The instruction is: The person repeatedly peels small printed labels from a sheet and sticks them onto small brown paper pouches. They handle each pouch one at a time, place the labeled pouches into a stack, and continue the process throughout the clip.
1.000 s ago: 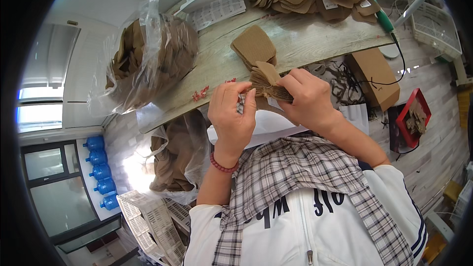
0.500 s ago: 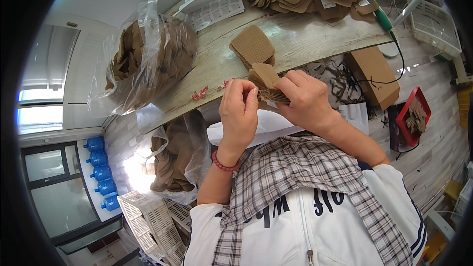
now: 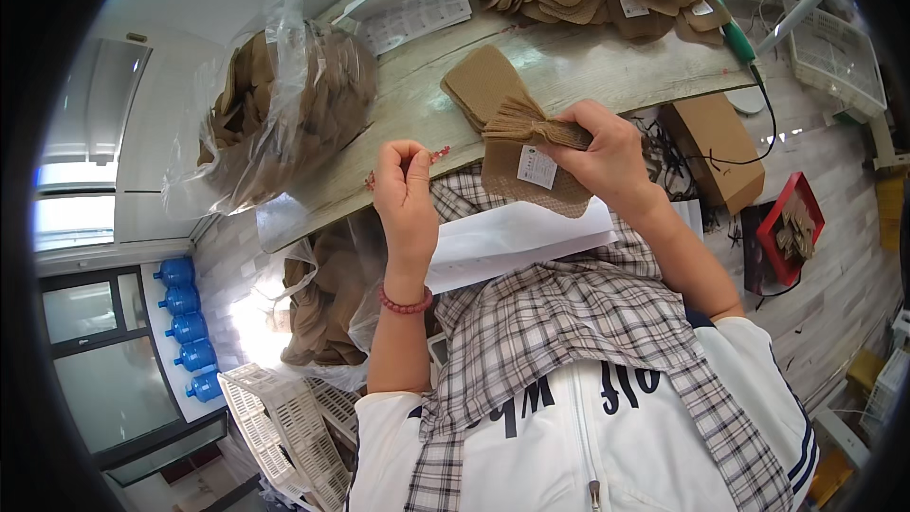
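Observation:
My right hand (image 3: pixel 607 156) grips a bundle of thin brown mesh pieces (image 3: pixel 502 161) at its pinched-in middle, where the layers gather into folds. A white label (image 3: pixel 537 167) lies on the bundle's lower, fanned-out part. To the left, my left hand (image 3: pixel 406 180) is apart from the bundle, its fingers curled together. Whether anything small is between them is hidden. Small red bits (image 3: pixel 440 155) lie on the table edge beside it. Just beyond the bundle a flat stack of brown mesh pieces (image 3: pixel 474 71) rests on the wooden table (image 3: pixel 578 71).
A clear plastic bag (image 3: pixel 284 104) of brown pieces stands on the left. Labelled brown bundles (image 3: pixel 578 0) and label sheets (image 3: pixel 417 14) lie at the back, near a green-handled tool (image 3: pixel 737 38). White paper (image 3: pixel 517 245) covers my lap. A cardboard box (image 3: pixel 716 152) and red tray (image 3: pixel 791 228) sit right.
My left hand has moved away from the bundle, to the left. My right hand has raised and turned the bundle, so its white label now shows.

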A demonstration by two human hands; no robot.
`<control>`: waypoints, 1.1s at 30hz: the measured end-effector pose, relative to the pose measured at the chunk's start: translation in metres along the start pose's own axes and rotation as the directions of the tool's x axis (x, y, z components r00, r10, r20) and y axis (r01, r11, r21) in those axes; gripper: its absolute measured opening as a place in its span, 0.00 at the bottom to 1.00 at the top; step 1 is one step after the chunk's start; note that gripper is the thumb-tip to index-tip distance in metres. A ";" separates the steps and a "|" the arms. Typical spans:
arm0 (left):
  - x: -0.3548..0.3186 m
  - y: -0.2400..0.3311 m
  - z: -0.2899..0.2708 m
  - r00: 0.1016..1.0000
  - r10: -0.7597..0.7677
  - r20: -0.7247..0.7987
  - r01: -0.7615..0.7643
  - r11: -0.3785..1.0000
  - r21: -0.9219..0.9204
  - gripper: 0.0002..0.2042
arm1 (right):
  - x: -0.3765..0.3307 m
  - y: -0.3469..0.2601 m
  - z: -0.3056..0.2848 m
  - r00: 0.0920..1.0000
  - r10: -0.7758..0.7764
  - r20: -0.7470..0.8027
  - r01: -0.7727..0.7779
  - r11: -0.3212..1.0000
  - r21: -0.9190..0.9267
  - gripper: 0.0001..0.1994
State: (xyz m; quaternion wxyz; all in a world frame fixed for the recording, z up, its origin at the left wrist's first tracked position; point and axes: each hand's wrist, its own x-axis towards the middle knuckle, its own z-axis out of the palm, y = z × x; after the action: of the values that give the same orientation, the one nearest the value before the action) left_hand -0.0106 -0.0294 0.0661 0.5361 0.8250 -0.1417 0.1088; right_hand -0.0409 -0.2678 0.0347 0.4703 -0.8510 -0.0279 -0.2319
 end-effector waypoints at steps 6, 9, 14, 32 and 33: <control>-0.008 -0.033 -0.024 0.996 -0.038 0.077 0.017 0.964 0.264 0.05 | 0.005 0.008 -0.005 0.988 -0.155 -0.025 0.155 0.988 0.011 0.16; -0.027 -0.043 -0.032 0.988 -0.024 0.155 -0.059 0.856 0.514 0.05 | 0.007 0.007 -0.007 0.953 -0.302 -0.033 0.301 0.953 -0.040 0.17; -0.057 -0.065 -0.059 0.979 -0.162 0.125 0.061 0.814 0.578 0.02 | 0.007 0.007 -0.005 0.906 -0.424 -0.007 0.422 0.903 -0.083 0.19; -0.063 -0.143 -0.111 0.843 -0.531 -0.086 0.532 0.799 0.282 0.06 | -0.002 0.003 0.012 0.916 -0.384 0.114 0.383 0.923 0.026 0.20; -0.062 -0.137 -0.112 0.833 -0.547 -0.082 0.540 0.773 0.333 0.06 | -0.003 0.002 0.014 0.919 -0.376 0.121 0.376 0.926 0.028 0.20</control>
State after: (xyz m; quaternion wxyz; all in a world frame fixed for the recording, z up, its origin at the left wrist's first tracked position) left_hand -0.0231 0.1334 -0.0266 0.3914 0.9119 0.1184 -0.0354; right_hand -0.0378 -0.2572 0.0258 0.4161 -0.8416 -0.2204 -0.2647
